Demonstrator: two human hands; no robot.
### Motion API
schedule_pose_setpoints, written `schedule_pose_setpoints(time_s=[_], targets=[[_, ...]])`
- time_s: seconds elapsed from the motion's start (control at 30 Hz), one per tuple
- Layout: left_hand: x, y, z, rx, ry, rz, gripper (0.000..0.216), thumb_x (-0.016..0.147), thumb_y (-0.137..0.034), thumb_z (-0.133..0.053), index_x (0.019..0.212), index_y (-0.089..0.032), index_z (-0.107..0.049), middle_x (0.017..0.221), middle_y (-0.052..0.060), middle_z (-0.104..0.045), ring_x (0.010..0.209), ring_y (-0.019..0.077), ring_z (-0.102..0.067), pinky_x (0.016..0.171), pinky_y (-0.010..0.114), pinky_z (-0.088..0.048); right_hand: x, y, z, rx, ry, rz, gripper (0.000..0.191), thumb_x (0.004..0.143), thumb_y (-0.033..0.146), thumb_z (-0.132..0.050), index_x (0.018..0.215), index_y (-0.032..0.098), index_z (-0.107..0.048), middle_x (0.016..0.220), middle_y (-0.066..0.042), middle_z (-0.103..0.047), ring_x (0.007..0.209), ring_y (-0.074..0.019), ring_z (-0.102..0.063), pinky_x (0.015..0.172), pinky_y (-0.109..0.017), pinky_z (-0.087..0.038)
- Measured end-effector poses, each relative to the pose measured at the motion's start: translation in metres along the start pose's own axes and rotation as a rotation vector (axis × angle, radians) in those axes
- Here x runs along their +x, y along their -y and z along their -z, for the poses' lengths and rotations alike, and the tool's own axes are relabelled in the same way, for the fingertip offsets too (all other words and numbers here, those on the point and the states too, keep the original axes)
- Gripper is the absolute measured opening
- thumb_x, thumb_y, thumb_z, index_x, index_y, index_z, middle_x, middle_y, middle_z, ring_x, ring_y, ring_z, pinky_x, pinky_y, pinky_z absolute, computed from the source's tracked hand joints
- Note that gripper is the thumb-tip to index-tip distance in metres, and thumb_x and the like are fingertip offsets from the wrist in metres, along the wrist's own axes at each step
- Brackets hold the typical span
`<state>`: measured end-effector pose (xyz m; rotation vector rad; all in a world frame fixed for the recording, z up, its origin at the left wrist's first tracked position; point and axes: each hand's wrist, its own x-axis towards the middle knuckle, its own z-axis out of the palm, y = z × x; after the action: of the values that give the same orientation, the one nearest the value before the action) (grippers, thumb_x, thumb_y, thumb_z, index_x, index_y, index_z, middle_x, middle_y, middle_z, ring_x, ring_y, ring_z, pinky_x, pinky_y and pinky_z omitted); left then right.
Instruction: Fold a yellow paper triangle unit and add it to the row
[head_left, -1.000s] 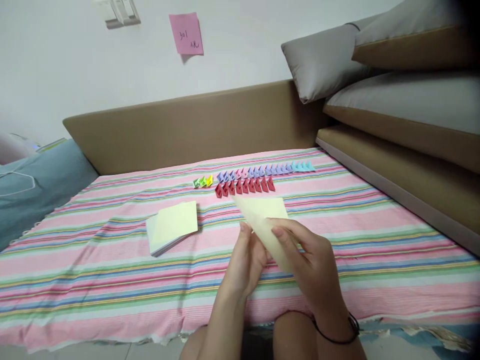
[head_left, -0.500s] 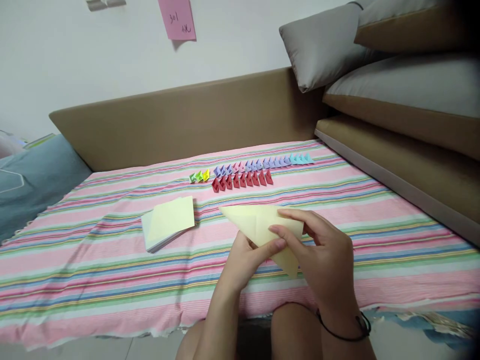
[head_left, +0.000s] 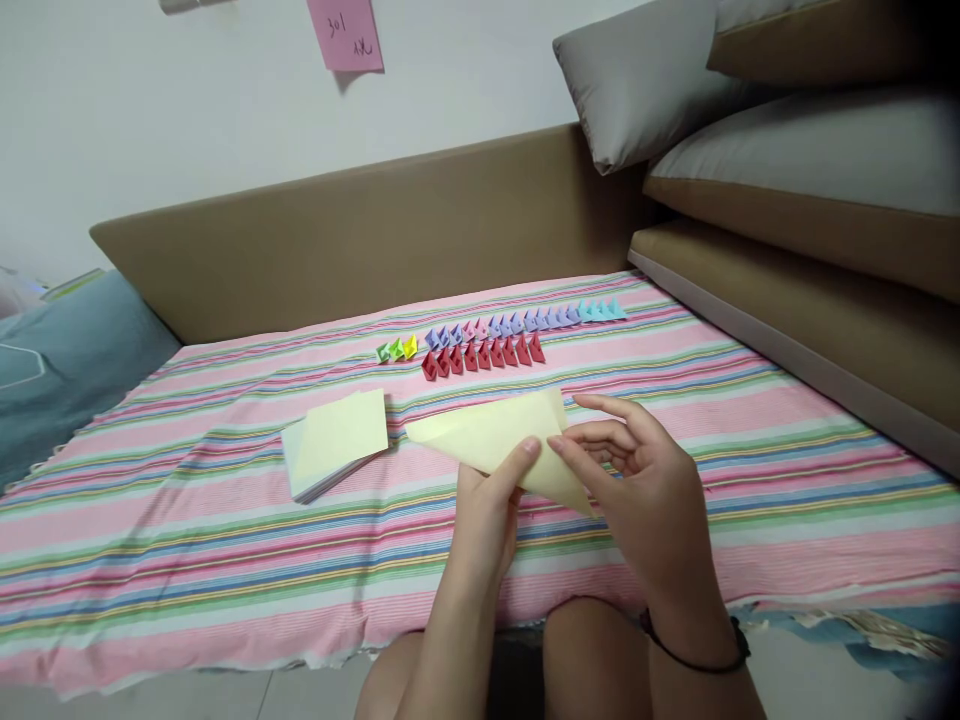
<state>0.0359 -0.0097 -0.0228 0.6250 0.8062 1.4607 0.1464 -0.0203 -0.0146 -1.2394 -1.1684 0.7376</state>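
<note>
A pale yellow sheet of paper (head_left: 487, 425), folded to a pointed shape, is held up over the striped cloth in front of me. My left hand (head_left: 491, 510) grips it from below, thumb pressed on its face and fingers hidden behind. At the sheet's right edge, my right hand (head_left: 637, 480) has its thumb tip on the paper with the middle finger close against it, while the index finger stretches out clear of the edge. To the left lies a stack of paper sheets (head_left: 341, 440), a pale yellow one on top.
Small folded paper pieces stand in rows farther back: red ones (head_left: 484, 355), purple, pink and blue ones (head_left: 551, 318), and green and yellow ones (head_left: 397, 348). A brown backrest (head_left: 375, 240) borders the striped cloth (head_left: 247, 540). Grey and brown cushions (head_left: 810, 170) pile up at right.
The folded paper has tilted and shifted slightly left and up. My left thumb has moved up its face, and my right index finger has come off the paper.
</note>
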Motion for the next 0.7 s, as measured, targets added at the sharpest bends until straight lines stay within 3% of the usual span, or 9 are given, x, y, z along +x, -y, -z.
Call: schedule_pose_setpoints(time_s=[0.2, 0.37, 0.5, 0.7], targets=[[-0.0026, -0.0007, -0.0046, 0.033, -0.091, -0.088, 0.059, 0.065, -0.02, -0.079, 0.121, -0.015, -0.061, 0.104, 0.008, -0.073, 0.099, 0.0242, -0.066, 0.084, 0.03, -0.051, 0.0, 0.0021, -0.0018, 0.053, 0.003, -0.005, 0.032, 0.074, 0.032, -0.072, 0.103, 0.022, -0.063, 0.08, -0.001, -0.068, 0.071, -0.016, -0.063, 0.066, -0.031, -0.053], [-0.0043, -0.0023, -0.0021, 0.117, -0.04, -0.099, 0.054, 0.065, -0.019, -0.079, 0.116, -0.013, -0.065, 0.102, 0.01, -0.073, 0.097, 0.0238, -0.067, 0.081, 0.029, -0.052, 0.0004, 0.0003, -0.0035, 0.165, 0.028, -0.04, 0.022, 0.075, 0.037, -0.071, 0.09, 0.021, -0.069, 0.088, -0.005, -0.07, 0.079, -0.0183, -0.065, 0.068, -0.031, -0.053], [-0.0062, -0.0029, -0.0002, 0.177, -0.003, -0.093, 0.05, 0.064, -0.019, -0.08, 0.112, -0.014, -0.068, 0.101, 0.009, -0.074, 0.095, 0.0239, -0.067, 0.079, 0.029, -0.053, -0.0005, -0.0004, -0.0053, 0.267, -0.008, -0.129, 0.018, 0.075, 0.037, -0.071, 0.085, 0.021, -0.071, 0.084, -0.003, -0.072, 0.076, -0.0185, -0.067, 0.064, -0.029, -0.054], [-0.0089, -0.0053, -0.0047, 0.176, -0.068, -0.069, 0.039, 0.062, -0.023, -0.081, 0.098, -0.011, -0.073, 0.095, 0.011, -0.075, 0.089, 0.0242, -0.068, 0.074, 0.029, -0.053, -0.0011, 0.0031, -0.008, 0.262, -0.043, -0.135, 0.02, 0.075, 0.039, -0.07, 0.082, 0.02, -0.072, 0.076, -0.003, -0.072, 0.074, -0.0198, -0.067, 0.059, -0.029, -0.054]])
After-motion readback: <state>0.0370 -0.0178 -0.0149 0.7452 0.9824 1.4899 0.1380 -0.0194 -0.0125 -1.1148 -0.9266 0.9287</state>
